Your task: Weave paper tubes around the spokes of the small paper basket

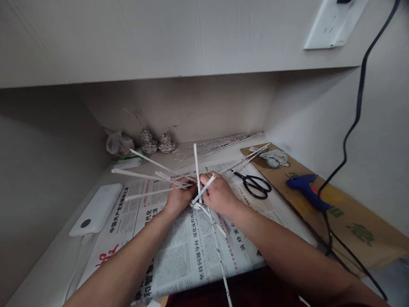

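Between my two hands sits a small weaving of rolled paper sticks (197,206), its white spokes fanning out to the left, up and to the right. My left hand (179,197) is closed around the left side of its centre, where several spokes meet. On the right side my right hand (217,192) is closed with its fingers at the base of the spokes. One long speckled paper stick (220,258) trails from the weaving toward my body. The fingertips and the weaving's middle are partly hidden. Black-handled scissors (255,186) lie to the right of my right hand.
Newspaper (179,247) covers the tabletop. A blue glue gun (305,187) rests on cardboard (354,230) at the right, its black cord (347,136) hanging. A white power bank (97,209) lies left. Two woven gourds (166,143) and several paper sticks (223,142) are behind.
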Demonstrator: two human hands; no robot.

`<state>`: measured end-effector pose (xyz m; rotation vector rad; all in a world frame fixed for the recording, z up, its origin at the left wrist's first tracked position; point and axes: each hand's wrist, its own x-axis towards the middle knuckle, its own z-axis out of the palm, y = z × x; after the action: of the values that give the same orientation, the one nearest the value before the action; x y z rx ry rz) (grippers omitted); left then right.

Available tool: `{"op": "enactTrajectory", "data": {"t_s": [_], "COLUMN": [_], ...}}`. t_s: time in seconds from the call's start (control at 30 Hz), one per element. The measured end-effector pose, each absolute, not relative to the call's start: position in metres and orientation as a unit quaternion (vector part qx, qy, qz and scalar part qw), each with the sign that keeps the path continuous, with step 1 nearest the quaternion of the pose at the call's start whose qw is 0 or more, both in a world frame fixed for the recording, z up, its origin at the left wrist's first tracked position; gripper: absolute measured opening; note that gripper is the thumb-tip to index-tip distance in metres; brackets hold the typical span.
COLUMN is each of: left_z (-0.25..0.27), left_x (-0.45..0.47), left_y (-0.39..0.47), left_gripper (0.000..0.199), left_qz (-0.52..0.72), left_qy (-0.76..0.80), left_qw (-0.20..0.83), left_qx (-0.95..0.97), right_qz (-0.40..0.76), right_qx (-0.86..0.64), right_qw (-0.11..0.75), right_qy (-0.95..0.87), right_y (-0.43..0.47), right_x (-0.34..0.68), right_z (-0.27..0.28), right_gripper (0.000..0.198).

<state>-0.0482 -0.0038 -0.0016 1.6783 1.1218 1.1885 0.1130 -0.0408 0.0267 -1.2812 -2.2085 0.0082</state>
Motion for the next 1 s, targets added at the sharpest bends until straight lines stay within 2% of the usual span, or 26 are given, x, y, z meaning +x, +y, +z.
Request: {"op": "enactTrajectory", "data": {"t_s": [0.17,0.33,0.5,0.67,0.83,1.0], "left_z": [-0.006,0.0,0.002,-0.007,-0.011,-0.014], "left_x": [-0.049,-0.047,-0.045,-0.047,-0.049,-0.05], "left_y": [-0.004,-0.008,-0.01,-0.005,0.0,0.003], "left_gripper": [0.011,0.008,0.011,0.011,0.012,0.01], "left_qz": [0.471,0.467,0.472,0.49,0.495,0.5], "left_qy": [0.46,0.462,0.457,0.469,0.479,0.478], "left_qw": [0.389,0.4,0.418,0.392,0.378,0.364], "left_qx": [0.644,0.639,0.628,0.622,0.618,0.623], "right_qz": [0.051,0.088,0.08,0.048,0.067,0.072], "right_qx": [-0.541,-0.583,-0.611,-0.628,-0.602,-0.587], "right_qw": [0.281,0.251,0.235,0.193,0.259,0.333], "right_qy": [-0.791,-0.767,-0.752,-0.752,-0.752,-0.735], "right_y": [-0.044,-0.045,-0.044,-0.04,-0.034,-0.027], "right_x": [0.116,0.115,0.111,0.112,0.112,0.111], "right_z": [0.034,0.039,0.036,0.029,0.02,0.012], "right_gripper": [0.02,0.011,0.012,0.025,0.022,0.033]}}
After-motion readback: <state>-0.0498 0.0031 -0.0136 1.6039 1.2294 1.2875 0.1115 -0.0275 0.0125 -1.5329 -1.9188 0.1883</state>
